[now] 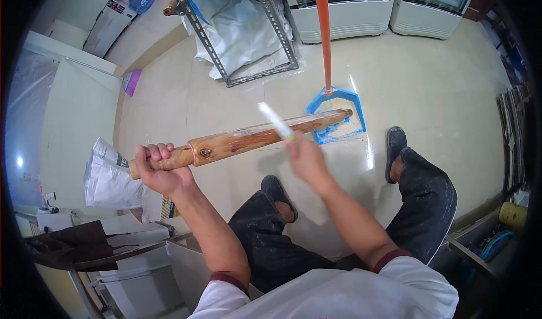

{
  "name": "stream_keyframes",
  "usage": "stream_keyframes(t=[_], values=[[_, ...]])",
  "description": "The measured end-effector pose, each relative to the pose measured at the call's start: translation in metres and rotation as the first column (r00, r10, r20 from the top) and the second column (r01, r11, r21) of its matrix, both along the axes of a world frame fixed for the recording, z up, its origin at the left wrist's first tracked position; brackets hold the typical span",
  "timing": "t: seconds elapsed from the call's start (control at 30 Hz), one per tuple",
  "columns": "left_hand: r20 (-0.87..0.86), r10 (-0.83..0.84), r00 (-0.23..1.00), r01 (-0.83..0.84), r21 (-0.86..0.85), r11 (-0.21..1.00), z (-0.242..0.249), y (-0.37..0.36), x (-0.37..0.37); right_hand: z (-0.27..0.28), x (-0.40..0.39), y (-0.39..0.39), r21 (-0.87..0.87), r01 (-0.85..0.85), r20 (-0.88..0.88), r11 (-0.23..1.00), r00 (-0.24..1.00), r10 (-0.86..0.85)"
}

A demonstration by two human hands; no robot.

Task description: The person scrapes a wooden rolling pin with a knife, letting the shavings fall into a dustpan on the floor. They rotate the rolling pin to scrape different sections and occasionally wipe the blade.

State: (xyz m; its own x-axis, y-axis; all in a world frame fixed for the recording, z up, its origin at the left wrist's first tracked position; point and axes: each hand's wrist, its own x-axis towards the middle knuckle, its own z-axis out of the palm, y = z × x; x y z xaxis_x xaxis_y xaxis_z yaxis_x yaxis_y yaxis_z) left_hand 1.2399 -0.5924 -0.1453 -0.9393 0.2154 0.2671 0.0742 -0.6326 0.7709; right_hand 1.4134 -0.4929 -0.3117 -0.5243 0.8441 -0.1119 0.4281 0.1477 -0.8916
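A large wooden rolling pin (243,140) runs across the view, tilted up toward the right, with whitish residue along its upper side. My left hand (164,166) is wrapped round its left handle. In my right hand (306,158) is a tool with a green end and a white blade (274,119), blurred by motion, which overlaps the middle of the pin. Whether the blade touches the wood I cannot tell. Beneath the pin's far end lies a blue dustpan (361,119) with an orange handle (323,36), holding pale residue.
A metal rack frame (262,80) with white sacks (243,31) stands ahead. Glass-door coolers (344,22) are behind it. A white bag (110,178) sits at left, a purple broom head (131,83) by the wall, stacked cardboard (511,138) at right. My slippered feet are on the floor.
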Motion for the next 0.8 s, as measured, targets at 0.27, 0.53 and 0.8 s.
stream_keyframes(t=[0.27,0.53,0.8], values=[[-0.087,-0.201,0.976,0.204,0.026,0.979,-0.009,-0.013,-0.011,-0.2,0.055,0.11,0.014,0.263,0.389,0.965,0.887,-0.247],[-0.136,-0.227,0.964,0.233,0.037,0.972,-0.002,-0.011,-0.007,-0.162,0.04,0.082,0.011,0.272,0.278,0.962,0.923,-0.264],[-0.212,-0.282,0.936,0.293,0.023,0.956,0.005,-0.008,0.0,0.007,0.013,0.0,-0.062,0.004,-0.039,0.998,0.999,-0.006]])
